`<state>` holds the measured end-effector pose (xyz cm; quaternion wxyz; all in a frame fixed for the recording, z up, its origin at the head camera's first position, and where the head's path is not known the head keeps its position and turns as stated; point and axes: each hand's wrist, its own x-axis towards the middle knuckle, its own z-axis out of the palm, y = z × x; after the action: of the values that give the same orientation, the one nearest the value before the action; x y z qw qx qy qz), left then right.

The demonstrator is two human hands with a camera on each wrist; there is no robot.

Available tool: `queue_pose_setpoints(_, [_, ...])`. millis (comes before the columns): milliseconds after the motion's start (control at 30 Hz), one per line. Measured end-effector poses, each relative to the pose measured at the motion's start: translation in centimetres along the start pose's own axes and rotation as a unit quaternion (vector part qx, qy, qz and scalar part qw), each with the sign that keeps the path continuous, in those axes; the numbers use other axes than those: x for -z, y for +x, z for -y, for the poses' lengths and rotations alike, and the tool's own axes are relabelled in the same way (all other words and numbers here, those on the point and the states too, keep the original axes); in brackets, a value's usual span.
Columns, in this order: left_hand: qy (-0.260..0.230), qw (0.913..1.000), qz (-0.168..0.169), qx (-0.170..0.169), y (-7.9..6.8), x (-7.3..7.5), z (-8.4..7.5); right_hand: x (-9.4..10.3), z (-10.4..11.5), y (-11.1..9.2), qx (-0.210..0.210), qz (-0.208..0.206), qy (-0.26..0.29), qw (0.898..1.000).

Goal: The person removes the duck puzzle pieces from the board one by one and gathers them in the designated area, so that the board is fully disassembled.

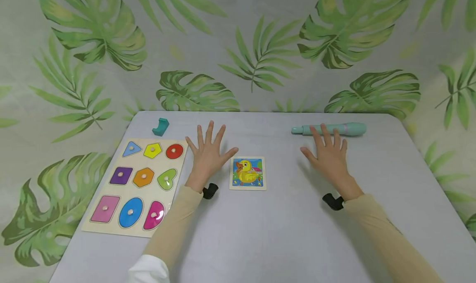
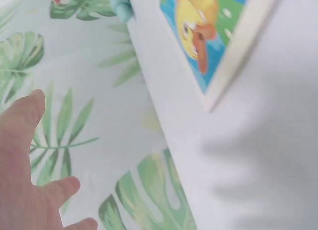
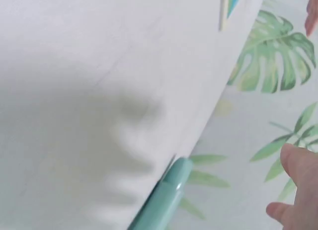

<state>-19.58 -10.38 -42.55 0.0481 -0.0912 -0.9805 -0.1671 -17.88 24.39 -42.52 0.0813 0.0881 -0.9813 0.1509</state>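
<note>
My left hand point(image 1: 207, 157) hovers with its fingers spread between a shape puzzle board point(image 1: 171, 198) and a small square duck picture puzzle point(image 1: 247, 173). Its thumb points toward the duck puzzle, which the left wrist view shows apart from the hand. On the right, my right hand point(image 1: 331, 159) is spread too, holding nothing. Its fingertips overlap a mint-green pen-like stick point(image 1: 355, 129) in the head view. The right wrist view shows that stick point(image 3: 159, 205) on the table, below the raised fingers. Shadows of both hands fall on the tabletop.
A teal curved block point(image 1: 161, 127) lies beyond the shape board near the back left corner. Knobbed coloured pieces sit in the board, among them a purple square point(image 1: 121, 176). A leaf-patterned cloth point(image 1: 260, 60) rises behind the white table point(image 1: 275, 237).
</note>
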Motion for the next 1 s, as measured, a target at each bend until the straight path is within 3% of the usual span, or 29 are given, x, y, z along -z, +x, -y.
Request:
queue_pose_setpoints(167, [-0.053,0.9975,0.008,-0.046,-1.1,1.0,-0.8,-0.4,2.3,0.8,0.074,-0.017,0.06,0.995])
queue_pose_setpoints(333, [-0.101,0.9888,0.032,-0.105,-2.6,1.2,-1.0,-1.3,4.8,1.8,0.122,0.002,0.157,0.98])
queue_pose_setpoints(467, [-0.119,0.9811,0.082,-0.128,-3.7,0.6,-1.0,-2.3,6.8,2.4,0.123,0.038,0.231,0.964])
queue_pose_setpoints(667, [-0.113,0.9734,0.154,-0.127,-5.2,-0.9,-0.9,-4.5,9.1,3.2,0.127,0.094,0.305,0.939])
queue_pose_setpoints(800, [-0.11,0.9697,0.173,-0.132,-6.1,-1.7,-0.9,-6.2,10.2,3.7,0.114,0.136,0.328,0.928])
queue_pose_setpoints(1000, [-0.12,0.965,0.179,-0.15,-7.0,-2.4,-0.9,-8.1,11.3,4.2,0.105,0.156,0.334,0.923])
